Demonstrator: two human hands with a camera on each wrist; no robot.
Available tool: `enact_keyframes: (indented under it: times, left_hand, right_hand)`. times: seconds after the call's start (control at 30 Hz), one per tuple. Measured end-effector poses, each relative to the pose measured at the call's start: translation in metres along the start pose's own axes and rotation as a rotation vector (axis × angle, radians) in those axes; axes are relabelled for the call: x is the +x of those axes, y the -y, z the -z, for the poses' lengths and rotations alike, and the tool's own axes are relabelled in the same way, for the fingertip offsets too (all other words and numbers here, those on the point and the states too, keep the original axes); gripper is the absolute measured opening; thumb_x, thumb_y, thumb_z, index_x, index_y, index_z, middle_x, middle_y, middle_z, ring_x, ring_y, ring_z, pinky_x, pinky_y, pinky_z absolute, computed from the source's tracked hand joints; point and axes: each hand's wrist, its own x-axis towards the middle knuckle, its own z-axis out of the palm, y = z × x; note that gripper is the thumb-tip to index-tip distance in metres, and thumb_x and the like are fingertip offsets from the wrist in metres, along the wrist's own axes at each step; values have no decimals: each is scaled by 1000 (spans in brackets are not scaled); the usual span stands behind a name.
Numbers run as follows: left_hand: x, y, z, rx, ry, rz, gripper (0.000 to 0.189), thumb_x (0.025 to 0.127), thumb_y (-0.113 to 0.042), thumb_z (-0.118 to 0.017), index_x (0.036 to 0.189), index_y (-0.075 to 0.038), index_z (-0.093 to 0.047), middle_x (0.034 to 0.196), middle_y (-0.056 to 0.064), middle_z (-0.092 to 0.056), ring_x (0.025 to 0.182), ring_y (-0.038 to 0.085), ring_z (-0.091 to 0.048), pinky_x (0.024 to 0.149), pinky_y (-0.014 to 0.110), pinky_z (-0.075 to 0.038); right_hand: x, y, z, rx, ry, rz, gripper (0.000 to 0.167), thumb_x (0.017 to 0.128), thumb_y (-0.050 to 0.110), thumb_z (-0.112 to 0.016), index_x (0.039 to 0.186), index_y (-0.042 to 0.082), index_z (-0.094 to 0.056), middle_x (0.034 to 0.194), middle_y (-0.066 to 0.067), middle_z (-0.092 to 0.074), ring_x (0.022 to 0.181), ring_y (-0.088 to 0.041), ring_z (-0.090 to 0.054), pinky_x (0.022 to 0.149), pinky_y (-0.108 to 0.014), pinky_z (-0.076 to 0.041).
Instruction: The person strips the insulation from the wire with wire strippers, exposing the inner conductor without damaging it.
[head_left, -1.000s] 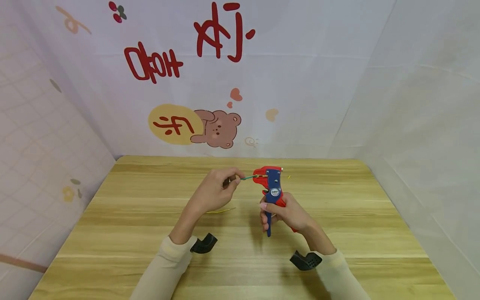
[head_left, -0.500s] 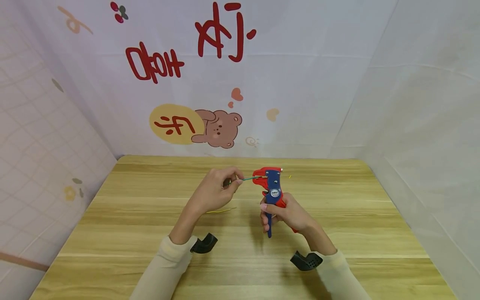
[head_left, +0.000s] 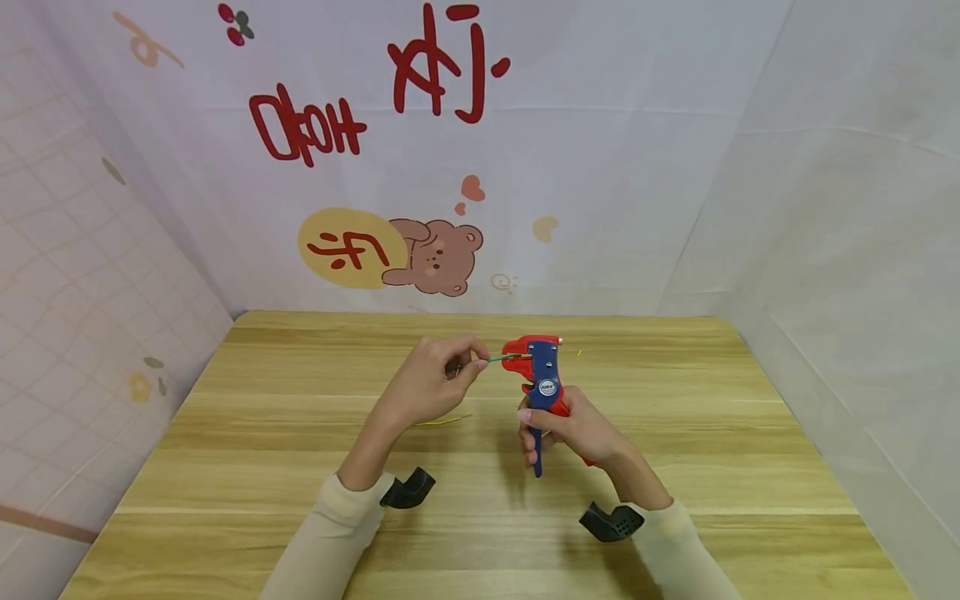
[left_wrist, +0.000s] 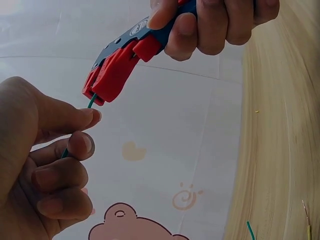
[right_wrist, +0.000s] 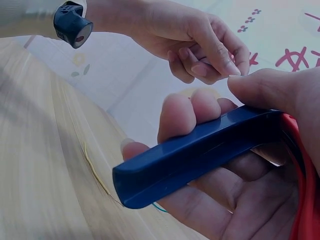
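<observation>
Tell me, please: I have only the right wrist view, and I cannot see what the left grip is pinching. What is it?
Observer: The left grip pinches a green wire.
Operator: And where does this wire lead?
Observer: Into the red front of the tool.
Operator: Is there something small on the table which I miss?
Observer: Yes, a tiny yellow scrap, to the right of the tool in the head view.

Table (head_left: 480, 525): pale wood, streaked grain
Far wall (head_left: 622, 150): white; red characters (head_left: 478, 75), cherries (head_left: 235, 36) at upper left
Bear (head_left: 446, 262): brown print, sideways, touching a yellow disc (head_left: 315, 262) on its left
Hearts (head_left: 472, 190): pink, above the bear
Left wall (head_left: 67, 292): faint grid, yellow flower (head_left: 138, 388)
Right wall (head_left: 862, 250): white, creased
</observation>
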Motion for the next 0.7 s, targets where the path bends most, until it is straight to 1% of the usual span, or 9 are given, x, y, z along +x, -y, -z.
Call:
enact_keyframes:
  times: [0.43,0.6,0.7]
  left_hand:
    - [1,2,-1,4,-9,-12,5,97,-8,-70,97,-11,-74,61,-5,-50,53,7,-41,53,20,-34]
    - [1,1,1,2,-4,-4,6,96,-7,-70,97,-11,-74,61,-5,-50,54,8,-42,53,20,-34]
    - [1,0,2,-1,0,-2,6,97,-9,-70,97,-12,-74,61,-5,-50,54,7,-41,53,21,-35]
  right_hand:
    - [2,-1,0,-8,-18,-31,28,106,13,-56,103,-14,-52,76,-6,-66,65,-18,-70,69,-51,-62]
    - [3,-3,0,-27,-44,-51,27,105,15,-57,101,-11,-54,73,-6,-66,62,-19,-69,67,-53,-62]
    - [3,-4,0,-30,-58,-68,28,105,18,-59,99,-9,-55,72,-6,-66,61,-19,-69,65,-53,-61]
